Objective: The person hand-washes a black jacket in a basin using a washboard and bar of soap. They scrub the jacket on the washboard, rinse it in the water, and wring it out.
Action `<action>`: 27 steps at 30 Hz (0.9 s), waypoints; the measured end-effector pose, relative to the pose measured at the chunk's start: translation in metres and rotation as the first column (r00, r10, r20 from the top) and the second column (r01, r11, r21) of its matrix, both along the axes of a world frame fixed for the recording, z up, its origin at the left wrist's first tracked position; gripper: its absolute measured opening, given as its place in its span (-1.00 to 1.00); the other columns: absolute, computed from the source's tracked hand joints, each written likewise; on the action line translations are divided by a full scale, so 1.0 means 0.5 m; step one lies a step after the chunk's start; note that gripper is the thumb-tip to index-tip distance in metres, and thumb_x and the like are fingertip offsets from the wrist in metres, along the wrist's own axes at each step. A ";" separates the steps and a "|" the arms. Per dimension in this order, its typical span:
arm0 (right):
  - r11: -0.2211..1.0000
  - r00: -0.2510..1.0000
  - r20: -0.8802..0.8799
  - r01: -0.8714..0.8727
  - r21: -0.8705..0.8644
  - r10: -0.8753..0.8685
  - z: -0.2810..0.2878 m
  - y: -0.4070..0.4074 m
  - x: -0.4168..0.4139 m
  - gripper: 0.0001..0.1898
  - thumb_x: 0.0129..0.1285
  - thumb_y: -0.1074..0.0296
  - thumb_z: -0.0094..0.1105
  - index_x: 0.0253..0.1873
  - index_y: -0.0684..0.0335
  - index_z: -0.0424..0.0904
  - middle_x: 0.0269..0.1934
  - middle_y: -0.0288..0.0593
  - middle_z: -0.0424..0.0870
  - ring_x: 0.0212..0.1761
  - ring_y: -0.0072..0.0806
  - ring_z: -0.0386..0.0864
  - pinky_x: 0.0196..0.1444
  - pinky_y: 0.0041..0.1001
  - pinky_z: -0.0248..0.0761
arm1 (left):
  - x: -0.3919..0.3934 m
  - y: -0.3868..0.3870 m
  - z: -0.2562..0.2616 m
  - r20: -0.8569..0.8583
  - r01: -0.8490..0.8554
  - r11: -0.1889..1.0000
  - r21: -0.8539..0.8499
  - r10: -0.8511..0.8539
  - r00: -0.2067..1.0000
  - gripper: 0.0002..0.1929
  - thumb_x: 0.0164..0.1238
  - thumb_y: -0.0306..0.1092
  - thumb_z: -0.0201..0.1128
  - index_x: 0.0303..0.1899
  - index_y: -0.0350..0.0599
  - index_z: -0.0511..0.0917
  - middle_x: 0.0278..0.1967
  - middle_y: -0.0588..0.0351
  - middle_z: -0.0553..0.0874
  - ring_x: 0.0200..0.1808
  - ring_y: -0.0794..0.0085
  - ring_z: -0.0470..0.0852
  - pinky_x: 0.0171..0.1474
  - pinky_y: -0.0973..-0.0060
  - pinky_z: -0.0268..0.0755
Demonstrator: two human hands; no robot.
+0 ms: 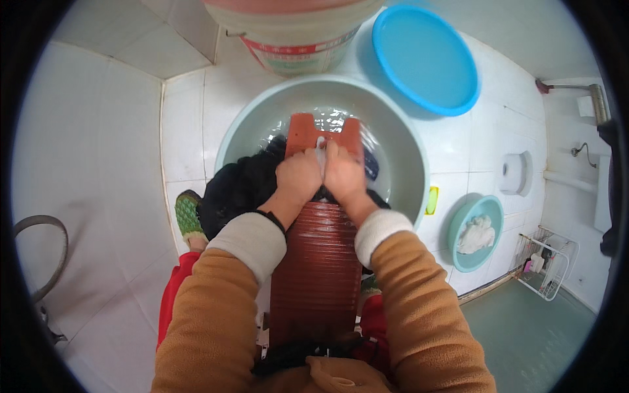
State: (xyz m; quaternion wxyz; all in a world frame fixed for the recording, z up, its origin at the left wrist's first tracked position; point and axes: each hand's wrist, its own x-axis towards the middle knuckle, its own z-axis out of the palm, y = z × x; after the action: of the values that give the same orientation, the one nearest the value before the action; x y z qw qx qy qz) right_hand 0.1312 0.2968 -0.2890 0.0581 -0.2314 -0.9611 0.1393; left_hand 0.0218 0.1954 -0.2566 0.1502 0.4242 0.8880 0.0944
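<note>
A reddish-brown washboard (314,265) slopes from my lap into a large pale green basin (419,162) with water. Over the board's upper part, my left hand (299,174) and my right hand (345,169) are closed side by side on a small piece of wet, light-coloured cloth (321,153). Most of that cloth is hidden by the fingers. Soaked black clothing (241,191) hangs over the basin's left rim, and more dark fabric (371,164) lies in the water right of the board.
Beyond the basin stand a large bucket (300,44) and a blue basin (426,59). To the right are a yellow-green soap bar (432,201), a small teal basin (454,231) holding white cloth (476,235), and a wire rack (557,265). A hose (64,245) hangs at the left.
</note>
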 end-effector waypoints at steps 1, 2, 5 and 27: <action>0.999 1.000 0.011 -0.019 0.037 0.018 0.010 -0.009 0.017 -0.72 0.31 0.27 0.11 0.04 0.26 0.46 -0.23 0.01 0.69 -0.34 -0.18 0.72 -0.42 -0.22 0.59 | 0.004 -0.014 0.004 0.020 0.116 0.993 -0.021 -0.116 0.993 -0.82 0.35 -0.28 0.11 -0.20 -0.13 0.60 -0.33 -0.05 0.75 -0.32 0.03 0.77 -0.25 0.12 0.62; 0.979 0.979 -0.069 -0.184 0.087 0.190 0.043 -0.018 0.055 -0.60 0.25 0.32 0.15 0.17 0.31 0.48 -0.13 0.03 0.66 -0.28 -0.16 0.70 -0.33 -0.20 0.60 | 0.007 -0.045 0.034 0.069 0.329 0.943 -0.043 -0.326 0.943 -0.79 0.32 -0.25 0.15 -0.16 -0.10 0.64 -0.22 -0.07 0.75 -0.23 0.07 0.76 -0.27 0.05 0.58; 0.884 0.889 0.094 -0.426 -0.194 0.448 0.100 -0.069 0.165 -0.73 0.19 0.31 0.17 -0.01 0.23 0.58 -0.28 -0.08 0.69 -0.33 -0.22 0.70 -0.37 -0.26 0.57 | 0.046 -0.134 0.062 0.091 0.689 0.717 0.102 -0.697 0.711 -0.74 0.29 -0.17 0.22 -0.07 0.01 0.66 -0.10 -0.02 0.73 -0.07 0.08 0.72 -0.18 0.01 0.50; 0.704 0.762 0.059 0.623 -0.341 -0.645 -0.152 0.056 -0.024 -0.49 0.48 0.08 0.05 0.46 0.02 0.36 0.27 0.13 0.45 0.11 0.14 0.62 0.10 0.06 0.51 | -0.041 0.028 -0.173 0.082 0.099 0.995 -0.014 -0.098 0.992 -0.47 0.52 -0.16 0.06 0.48 0.21 0.33 0.35 -0.09 0.39 0.25 -0.12 0.53 0.10 0.05 0.59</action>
State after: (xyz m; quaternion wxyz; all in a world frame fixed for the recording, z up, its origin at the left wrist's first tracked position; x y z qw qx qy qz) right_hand 0.1193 0.3250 -0.3651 0.0929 -0.5493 -0.7810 0.2823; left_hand 0.0012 0.2092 -0.3431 0.1942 0.4619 0.8601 0.0960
